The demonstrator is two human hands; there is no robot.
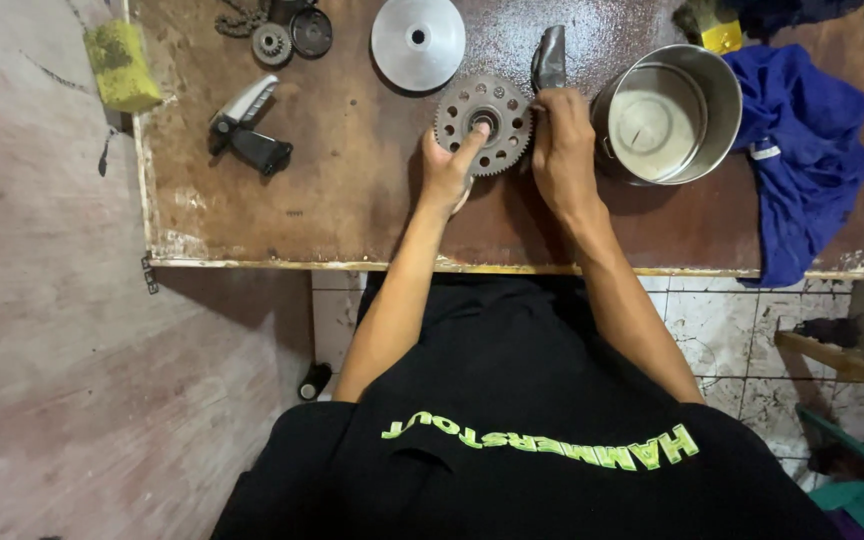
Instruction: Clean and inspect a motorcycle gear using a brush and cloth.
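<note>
The wooden workbench [352, 215] lay under both hands, w/ its near edge just below the wrists. A blue cloth [802, 150] was bunched well to the right of the right hand, draped over the bench edge. Btwn cloth and right hand sat a steel pot [722, 95], tipped on its side, its round lid [652, 120] showing in the mouth; the pot rim was just beside the right hand's knuckles. A silver disc w/ a centre hole [418, 42] lay above the left hand, a bit apart from the gear.

The toothed gear wheel [482, 124], ringed w/ small holes, lay flat on the bench right btwn the 2 hands. The left hand [444, 172] was on it from below-left: forefinger stretched onto the hub, other fingers curled loosely at the rim, pressing rather than gripping it. The right hand [564, 140] was closed round a dark grey tool or rag piece [550, 58] that stuck up past its fingers, tip end at the gear's right edge; what it was exactly, can't tell.

Well left of the left hand: a black-and-silver foot peg [247, 128], and farther off a yellow-green sponge [122, 65] beyond the bench's left edge. Above-left were 2 small sprocket parts [290, 38] and a bit of chain [237, 18].
</note>
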